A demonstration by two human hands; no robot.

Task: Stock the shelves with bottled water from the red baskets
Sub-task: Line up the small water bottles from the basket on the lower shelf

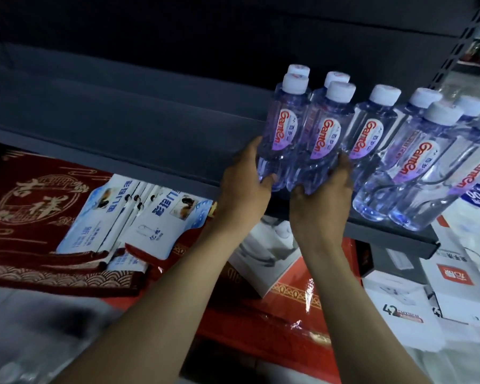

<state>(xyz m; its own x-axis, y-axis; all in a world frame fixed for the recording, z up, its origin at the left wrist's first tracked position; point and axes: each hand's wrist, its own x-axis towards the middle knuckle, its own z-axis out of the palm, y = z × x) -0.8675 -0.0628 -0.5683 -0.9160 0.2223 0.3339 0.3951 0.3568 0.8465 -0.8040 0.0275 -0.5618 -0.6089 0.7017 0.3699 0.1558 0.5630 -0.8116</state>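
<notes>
Showing white caps [294, 83] and red lettering [284, 130] on clear water bottles [373, 200], dark grey shelf [122, 115], gold motifs on red mat [39, 206].

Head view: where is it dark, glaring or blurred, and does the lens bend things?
Head view: the dark grey metal shelf fades to near black at the back; the clear plastic water bottles with white caps are lit and sharp; glare streaks the shiny red wrapped package; the lower left corner is blurred; the bottles at right lean outward, wide-lens distortion.
</notes>
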